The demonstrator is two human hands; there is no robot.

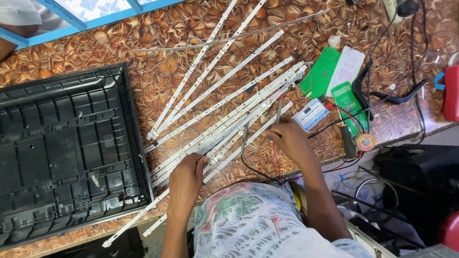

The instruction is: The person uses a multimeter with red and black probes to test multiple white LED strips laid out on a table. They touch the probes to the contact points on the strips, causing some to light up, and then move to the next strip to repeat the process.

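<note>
Several long white LED strips [224,102] lie fanned across the patterned table [158,38]. My left hand [187,177] rests on the near ends of the strips, fingers pressing one down. My right hand [288,139] holds two thin probes, a red one [279,109] and a black one [245,137], with their tips on the strips. Red and black leads [276,165] run from the probes toward my body and off to the right.
A black plastic panel back cover [67,153] fills the left. To the right lie a small blue-and-white tester box [310,114], green packets [319,72], a screwdriver [347,139], a solder reel [366,142] and black cables [397,98]. Blue frame bars [86,19] cross the far left.
</note>
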